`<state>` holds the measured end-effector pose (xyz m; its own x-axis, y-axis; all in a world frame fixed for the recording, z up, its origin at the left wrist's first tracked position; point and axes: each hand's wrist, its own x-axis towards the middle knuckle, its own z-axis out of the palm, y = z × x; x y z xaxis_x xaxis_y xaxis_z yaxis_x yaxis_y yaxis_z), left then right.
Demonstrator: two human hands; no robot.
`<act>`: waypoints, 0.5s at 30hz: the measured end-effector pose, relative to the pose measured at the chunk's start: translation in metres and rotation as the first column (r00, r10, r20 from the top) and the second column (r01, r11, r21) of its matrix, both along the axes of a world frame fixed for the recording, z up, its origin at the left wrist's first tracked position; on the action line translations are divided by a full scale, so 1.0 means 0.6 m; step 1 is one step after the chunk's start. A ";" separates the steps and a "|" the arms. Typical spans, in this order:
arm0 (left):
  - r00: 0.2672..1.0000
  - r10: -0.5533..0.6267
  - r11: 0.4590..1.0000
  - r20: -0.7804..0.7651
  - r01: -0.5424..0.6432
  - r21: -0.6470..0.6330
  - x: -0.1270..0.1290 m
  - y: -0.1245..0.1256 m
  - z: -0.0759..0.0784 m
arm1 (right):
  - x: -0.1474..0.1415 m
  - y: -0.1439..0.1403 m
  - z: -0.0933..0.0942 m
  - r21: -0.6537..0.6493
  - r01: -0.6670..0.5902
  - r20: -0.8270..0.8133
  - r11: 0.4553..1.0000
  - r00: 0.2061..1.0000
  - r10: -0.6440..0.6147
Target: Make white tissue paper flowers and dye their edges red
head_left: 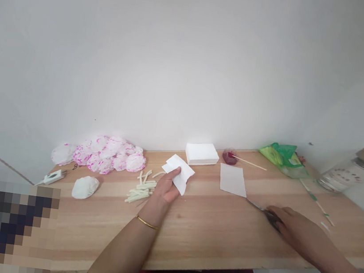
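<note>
White folded paper (182,177) sits pinched in my left hand (167,187), thumb on top, held near the middle of the wooden table (194,245). On my feed my right hand (283,219) lies over the dark handle of a metal-bladed tool (261,209); I cannot tell how firmly its fingers close on it.

For containers, I have a small clear dish (229,157) by the wall with something dark red inside; one end of a thin wooden stick (249,162) is at the dish, and the rest reaches out to the right. Next comes a crumpled green plastic bag (282,154), whose contents I cannot make out through the folds. At the far right I see a transparent jar (341,173) with a brownish lid; what it holds, if anything, is unclear to me.

The folded paper spreads on a slant, from a far-left flap to a near-right corner, with another corner jutting right. The tool's long axis runs from near right to far left, its tip at the near right corner of a flat white sheet (232,180).

Behind the folded paper I see a white paper stack (202,154). Pale rolled strips (141,191) lie left of my wrist, and pink-tinged white puffs (108,156) are heaped farther left.
</note>
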<state>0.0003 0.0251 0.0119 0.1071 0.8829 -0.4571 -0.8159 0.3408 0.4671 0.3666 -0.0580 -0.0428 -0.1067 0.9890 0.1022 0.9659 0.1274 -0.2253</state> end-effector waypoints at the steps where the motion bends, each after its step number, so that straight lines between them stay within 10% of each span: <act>1: 1.000 0.002 1.000 0.001 -0.002 -0.020 -0.001 0.000 0.002 | -0.012 -0.006 0.013 -0.015 -0.007 -0.061 1.000 0.998 0.006; 5: 1.000 0.020 0.999 0.000 -0.020 -0.033 -0.003 0.000 0.006 | -0.080 -0.011 0.078 -0.202 -0.094 -0.504 0.975 0.863 -0.022; 11: 0.999 0.033 0.997 0.001 -0.033 0.065 -0.004 0.001 0.007 | -0.209 0.047 0.140 -0.177 -0.380 -0.982 0.908 0.133 -0.136; 15: 0.997 0.073 0.996 0.002 -0.074 0.052 -0.011 0.007 0.001 | -0.285 0.097 0.134 -0.160 -0.552 -0.960 0.818 -0.106 -0.259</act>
